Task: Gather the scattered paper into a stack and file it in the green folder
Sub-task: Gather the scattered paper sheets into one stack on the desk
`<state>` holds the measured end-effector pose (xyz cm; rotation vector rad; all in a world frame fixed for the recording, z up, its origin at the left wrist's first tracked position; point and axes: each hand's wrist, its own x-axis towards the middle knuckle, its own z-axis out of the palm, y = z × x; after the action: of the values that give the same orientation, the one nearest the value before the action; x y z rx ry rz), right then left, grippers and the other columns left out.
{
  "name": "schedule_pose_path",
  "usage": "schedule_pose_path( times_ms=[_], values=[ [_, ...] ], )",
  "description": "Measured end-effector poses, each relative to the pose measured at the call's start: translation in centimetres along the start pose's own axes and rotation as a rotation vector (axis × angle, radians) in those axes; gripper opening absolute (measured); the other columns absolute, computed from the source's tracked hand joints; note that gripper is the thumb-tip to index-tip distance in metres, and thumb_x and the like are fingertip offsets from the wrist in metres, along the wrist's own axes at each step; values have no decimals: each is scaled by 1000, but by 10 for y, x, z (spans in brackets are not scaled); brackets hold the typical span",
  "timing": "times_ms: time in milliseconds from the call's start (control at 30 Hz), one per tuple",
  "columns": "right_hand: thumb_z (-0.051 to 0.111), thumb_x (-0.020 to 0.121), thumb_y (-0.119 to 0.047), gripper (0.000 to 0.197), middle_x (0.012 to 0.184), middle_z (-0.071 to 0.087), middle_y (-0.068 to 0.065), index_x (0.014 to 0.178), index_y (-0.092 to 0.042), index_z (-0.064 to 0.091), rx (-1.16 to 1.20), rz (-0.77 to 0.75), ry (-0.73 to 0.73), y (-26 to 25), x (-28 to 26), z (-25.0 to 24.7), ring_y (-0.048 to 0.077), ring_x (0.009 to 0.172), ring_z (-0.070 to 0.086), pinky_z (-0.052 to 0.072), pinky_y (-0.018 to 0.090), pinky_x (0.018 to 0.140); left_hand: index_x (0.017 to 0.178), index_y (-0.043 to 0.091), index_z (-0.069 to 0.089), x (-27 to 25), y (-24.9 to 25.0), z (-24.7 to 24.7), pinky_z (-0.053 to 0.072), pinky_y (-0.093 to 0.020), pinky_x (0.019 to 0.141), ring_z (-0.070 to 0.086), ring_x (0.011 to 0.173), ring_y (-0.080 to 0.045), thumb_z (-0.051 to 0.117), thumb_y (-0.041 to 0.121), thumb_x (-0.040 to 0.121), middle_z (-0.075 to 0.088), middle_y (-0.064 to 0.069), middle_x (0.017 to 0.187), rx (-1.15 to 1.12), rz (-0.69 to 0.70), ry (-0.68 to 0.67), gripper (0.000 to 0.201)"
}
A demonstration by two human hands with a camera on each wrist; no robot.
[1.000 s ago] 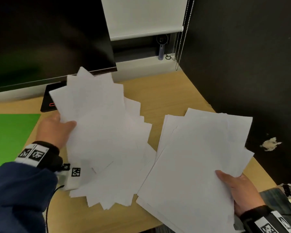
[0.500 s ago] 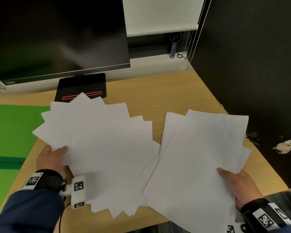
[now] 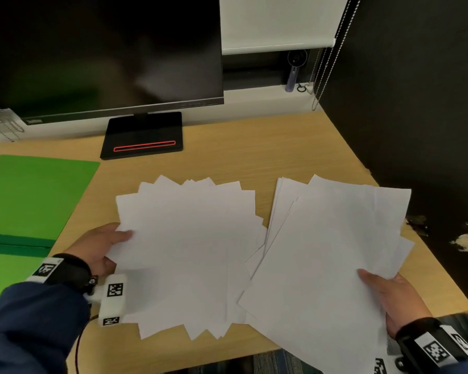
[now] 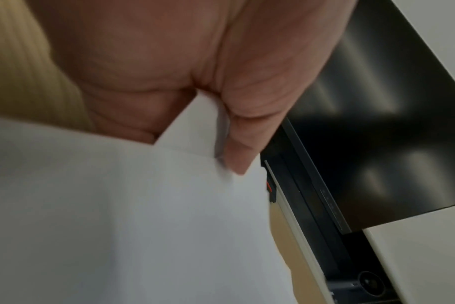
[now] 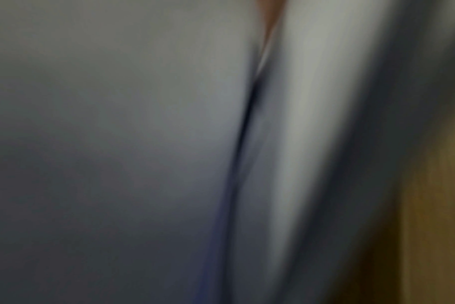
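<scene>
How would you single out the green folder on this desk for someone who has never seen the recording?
Start at the big black monitor at the back of the wooden desk. Below it, at the desk's left edge, the green folder lies flat. It is the only coloured sheet there; both fanned piles beside it are white paper.

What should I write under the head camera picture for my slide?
Each hand, left hand and right hand, holds a fanned bunch of paper over the desk, beside the open green folder.
</scene>
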<state>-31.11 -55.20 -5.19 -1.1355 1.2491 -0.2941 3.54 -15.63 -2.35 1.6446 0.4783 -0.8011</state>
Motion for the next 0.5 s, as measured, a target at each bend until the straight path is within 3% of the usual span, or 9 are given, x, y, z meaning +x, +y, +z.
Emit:
schedule_pose_path(
  times_ms=[67,100,167,200,233,333,400,500],
  values=[
    [64,91,-4,37,119,70,21,128,-11,61,-8,0,1,1,1,-1,42,107,67,45,61,103,122,10,64,-7,-11,7,62,-46,75,72,88,-29,60,16,96,67,-16,123,-187,39,-11,27],
    [64,91,-5,37,118,70,21,128,-11,61,-17,3,5,1,2,-1,42,107,67,45,61,103,129,13,62,-12,-20,9,63,-42,74,75,87,-24,64,22,93,68,-13,124,-315,42,-35,37],
    [65,91,-5,36,117,70,21,127,-8,61,-21,10,19,1,2,-2,41,105,67,46,60,102,132,20,62,-28,-37,13,60,-45,84,76,95,-22,83,36,70,72,-8,123,-523,14,-129,68],
    [66,91,-6,35,117,70,21,125,-8,62,-24,16,22,1,3,-2,41,104,67,46,59,102,129,21,63,-36,-44,14,59,-47,85,76,97,-23,86,40,62,74,-7,120,-568,8,-156,74],
    [66,90,-6,34,117,70,21,124,-9,62,-27,19,24,2,3,-2,41,104,67,46,59,102,128,21,64,-43,-51,16,58,-50,85,75,98,-25,83,41,66,75,-7,117,-563,20,-171,68],
    [66,91,-6,35,117,70,20,126,-9,61,-34,26,26,-1,1,0,41,104,67,47,58,101,126,11,65,-61,-58,35,57,-52,87,70,106,-36,63,34,92,74,-16,117,-295,60,-87,41],
    [64,91,-5,36,116,70,20,127,-6,59,-38,22,19,-4,-1,1,40,102,67,50,53,95,113,5,69,-60,-56,48,56,-43,81,70,98,-36,71,22,90,75,-18,107,-78,125,46,29],
    [62,93,-4,31,106,70,16,123,-6,59,-11,-3,-11,-9,-4,3,34,90,66,51,38,74,111,0,68,-51,-50,64,54,-46,93,69,99,-34,81,15,80,73,-14,108,92,165,134,37]
  ],
)
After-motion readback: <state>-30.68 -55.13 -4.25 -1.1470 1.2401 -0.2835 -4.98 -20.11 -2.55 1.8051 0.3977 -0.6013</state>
